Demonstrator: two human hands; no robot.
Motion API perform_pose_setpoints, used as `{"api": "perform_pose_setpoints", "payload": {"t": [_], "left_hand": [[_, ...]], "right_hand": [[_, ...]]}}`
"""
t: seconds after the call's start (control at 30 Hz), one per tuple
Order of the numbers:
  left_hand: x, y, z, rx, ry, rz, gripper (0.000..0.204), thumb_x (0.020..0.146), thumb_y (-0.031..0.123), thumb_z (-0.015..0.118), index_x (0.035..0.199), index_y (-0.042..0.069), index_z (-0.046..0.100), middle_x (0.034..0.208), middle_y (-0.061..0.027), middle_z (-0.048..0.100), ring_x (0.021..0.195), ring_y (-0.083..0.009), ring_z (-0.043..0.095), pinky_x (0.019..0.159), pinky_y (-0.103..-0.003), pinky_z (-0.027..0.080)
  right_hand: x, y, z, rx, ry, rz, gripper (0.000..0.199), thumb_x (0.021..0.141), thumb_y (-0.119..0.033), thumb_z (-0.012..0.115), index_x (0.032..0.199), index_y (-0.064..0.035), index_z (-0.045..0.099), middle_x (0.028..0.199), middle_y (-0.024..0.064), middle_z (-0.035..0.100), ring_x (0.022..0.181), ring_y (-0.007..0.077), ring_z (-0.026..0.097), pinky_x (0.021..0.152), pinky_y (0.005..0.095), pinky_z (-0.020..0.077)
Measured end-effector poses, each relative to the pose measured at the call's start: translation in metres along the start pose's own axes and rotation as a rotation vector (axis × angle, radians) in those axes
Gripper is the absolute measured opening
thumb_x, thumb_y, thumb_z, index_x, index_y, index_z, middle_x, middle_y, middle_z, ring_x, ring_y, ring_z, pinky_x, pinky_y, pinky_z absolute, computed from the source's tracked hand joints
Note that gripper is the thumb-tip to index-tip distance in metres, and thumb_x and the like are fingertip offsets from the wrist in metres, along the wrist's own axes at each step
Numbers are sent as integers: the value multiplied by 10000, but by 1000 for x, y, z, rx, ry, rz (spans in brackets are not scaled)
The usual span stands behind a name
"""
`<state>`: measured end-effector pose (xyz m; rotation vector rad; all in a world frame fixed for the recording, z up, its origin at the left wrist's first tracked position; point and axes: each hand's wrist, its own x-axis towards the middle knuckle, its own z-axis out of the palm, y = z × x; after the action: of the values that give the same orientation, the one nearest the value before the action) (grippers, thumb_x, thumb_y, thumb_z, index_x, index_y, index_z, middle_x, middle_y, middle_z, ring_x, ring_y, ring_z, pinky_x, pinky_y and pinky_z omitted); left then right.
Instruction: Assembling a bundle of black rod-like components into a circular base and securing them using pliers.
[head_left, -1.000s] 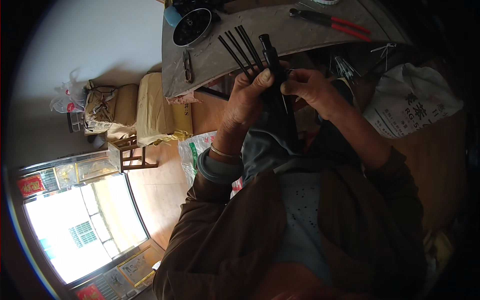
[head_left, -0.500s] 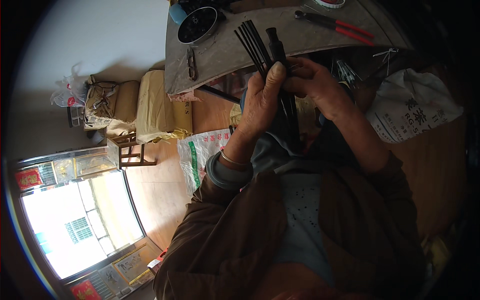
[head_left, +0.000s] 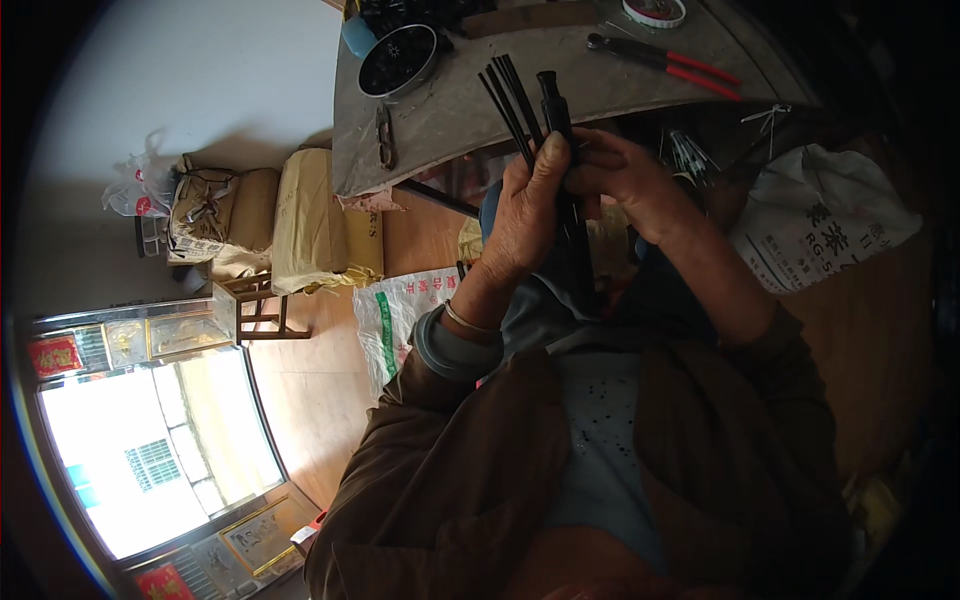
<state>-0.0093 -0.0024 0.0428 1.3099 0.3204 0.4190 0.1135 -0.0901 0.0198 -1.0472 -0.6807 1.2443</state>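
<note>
My left hand is closed around a bundle of thin black rods, its thumb pressed on top. The rods fan upward in two loose groups over the table's near edge. Beside them stands a thicker black tube with a narrow neck and flared tip, running down between both hands. My right hand is closed with bent fingers against the tube's right side; its fingertips are partly hidden. Long dark lengths hang below the hands toward my lap.
On the grey table are a bowl of black parts, small pliers, red-handled pliers and a white round lid. A white sack lies right, another sack left. Wrapped bales and a wooden stool stand farther left.
The whole view has shifted slightly, so the table and hands sit a little lower. The rods are gathered more closely into two groups. Both hands keep their hold.
</note>
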Motion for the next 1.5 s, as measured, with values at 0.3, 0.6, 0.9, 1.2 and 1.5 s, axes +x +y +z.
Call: {"api": "perform_pose_setpoints", "payload": {"t": [0.3, 0.6, 0.9, 1.2, 1.5], "left_hand": [[5, -11, -10, 54, 209, -10, 527, 1003, 447, 367, 1223, -3, 531, 779, -42, 589, 610, -93, 516, 574, -219, 441], [8, -20, -5, -131, 194, 41, 493, 1003, 412, 404, 1255, -5, 485, 682, 9, 409, 571, -83, 400, 519, -225, 372], [4, -22, 0, -159, 201, 60, 474, 1003, 402, 415, 1244, 0, 490, 667, 22, 425, 553, -62, 395, 492, -214, 343], [6, -22, 5, -206, 207, 65, 441, 1002, 382, 436, 1221, 8, 513, 647, 36, 447, 527, -42, 397, 467, -198, 325], [3, -26, 4, -207, 134, 123, 438, 1009, 363, 422, 1266, 14, 478, 654, 34, 429, 538, -46, 391, 481, -200, 332]], "right_hand": [[0, 1, 0, -434, 270, -313, 339, 865, -167, 676, 1145, -1, 579, 885, 23, 612, 805, 95, 602, 730, 250, 500], [-9, 21, 1, -457, 426, -264, 208, 926, -196, 605, 1003, -5, 634, 832, 7, 632, 809, 67, 588, 750, 214, 466], [-6, 14, 1, -422, 381, -323, 187, 929, -195, 600, 988, -20, 626, 834, -14, 611, 767, 53, 538, 694, 217, 441], [-2, -3, 9, -693, 468, -568, 180, 962, -192, 539, 952, -17, 579, 797, 3, 577, 762, 71, 521, 691, 223, 424], [-10, 20, -9, -375, 312, -403, 171, 961, -204, 541, 983, -40, 587, 804, -22, 565, 727, 45, 515, 657, 217, 425]]}}
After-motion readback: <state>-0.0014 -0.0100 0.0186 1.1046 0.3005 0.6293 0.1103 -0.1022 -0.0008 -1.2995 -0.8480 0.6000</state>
